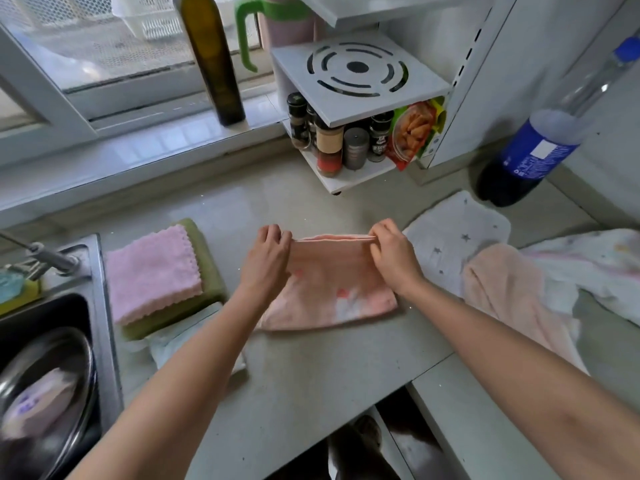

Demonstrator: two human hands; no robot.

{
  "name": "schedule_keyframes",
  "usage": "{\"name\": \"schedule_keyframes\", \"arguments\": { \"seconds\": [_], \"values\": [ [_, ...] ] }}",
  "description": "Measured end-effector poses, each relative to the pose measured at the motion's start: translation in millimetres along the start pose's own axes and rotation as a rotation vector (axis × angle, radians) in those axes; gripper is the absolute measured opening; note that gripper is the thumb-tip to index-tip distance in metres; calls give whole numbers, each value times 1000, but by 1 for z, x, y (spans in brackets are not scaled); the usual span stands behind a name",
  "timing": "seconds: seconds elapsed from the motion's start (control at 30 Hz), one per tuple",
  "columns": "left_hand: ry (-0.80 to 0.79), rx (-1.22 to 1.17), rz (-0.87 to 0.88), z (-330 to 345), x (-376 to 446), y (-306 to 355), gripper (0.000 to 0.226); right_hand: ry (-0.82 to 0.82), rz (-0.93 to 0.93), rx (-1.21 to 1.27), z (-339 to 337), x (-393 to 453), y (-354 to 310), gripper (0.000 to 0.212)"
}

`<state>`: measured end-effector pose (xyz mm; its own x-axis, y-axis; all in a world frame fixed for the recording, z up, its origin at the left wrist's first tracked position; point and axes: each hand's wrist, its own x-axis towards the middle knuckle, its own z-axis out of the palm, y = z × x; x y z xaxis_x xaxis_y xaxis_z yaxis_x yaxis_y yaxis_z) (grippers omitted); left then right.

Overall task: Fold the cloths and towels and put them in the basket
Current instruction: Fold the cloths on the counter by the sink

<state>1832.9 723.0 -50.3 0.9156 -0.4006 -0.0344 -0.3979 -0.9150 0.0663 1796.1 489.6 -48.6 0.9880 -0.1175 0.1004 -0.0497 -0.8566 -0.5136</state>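
Both hands, left hand (pixel 271 244) and right hand (pixel 388 241), pinch the far corners of the pink towel (pixel 332 289) lying between them on the counter (pixel 304 368), likely squaring its doubled edges. No basket shows.

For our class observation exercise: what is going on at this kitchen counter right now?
A person is folding a peach-pink terry towel on the pale stone counter. The left hand and the right hand each pinch a far corner. A folded pink fluffy cloth sits on a green folded cloth near the steel sink. More unfolded cloths lie to the right.
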Motion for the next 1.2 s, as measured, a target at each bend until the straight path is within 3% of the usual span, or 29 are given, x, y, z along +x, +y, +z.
{"name": "schedule_keyframes", "arguments": {
  "seconds": [0.1, 0.23, 0.33, 0.4, 0.5, 0.7, 1.0, 1.2],
  "values": [
    [-49, 132, 61, 0, -10, -1, 67, -45, -2, -14, -3, -10, 1, 10],
    [-21, -9, 121, 8, -29, -6, 41, -162, -83, -116, -7, -30, 7, 9],
    [57, -76, 197, 13, -44, -9, 14, -230, -185, -352, -11, -45, 15, 5],
    [41, -88, 230, 23, -56, -9, 16, -265, -301, -483, -9, -56, 18, 6],
    [23, -122, 234, 36, -68, -9, 17, -277, -383, -613, -5, -66, 18, 24],
    [1, -153, 214, 43, -84, -3, 6, -328, -440, -595, -8, -82, 13, 37],
    [25, -159, 222, 51, -105, 5, 16, -286, -539, -629, 1, -89, 25, 33],
    [25, -254, 175, 49, -106, 5, 11, -236, -526, -599, 3, -93, 28, 31]
  ]
}}
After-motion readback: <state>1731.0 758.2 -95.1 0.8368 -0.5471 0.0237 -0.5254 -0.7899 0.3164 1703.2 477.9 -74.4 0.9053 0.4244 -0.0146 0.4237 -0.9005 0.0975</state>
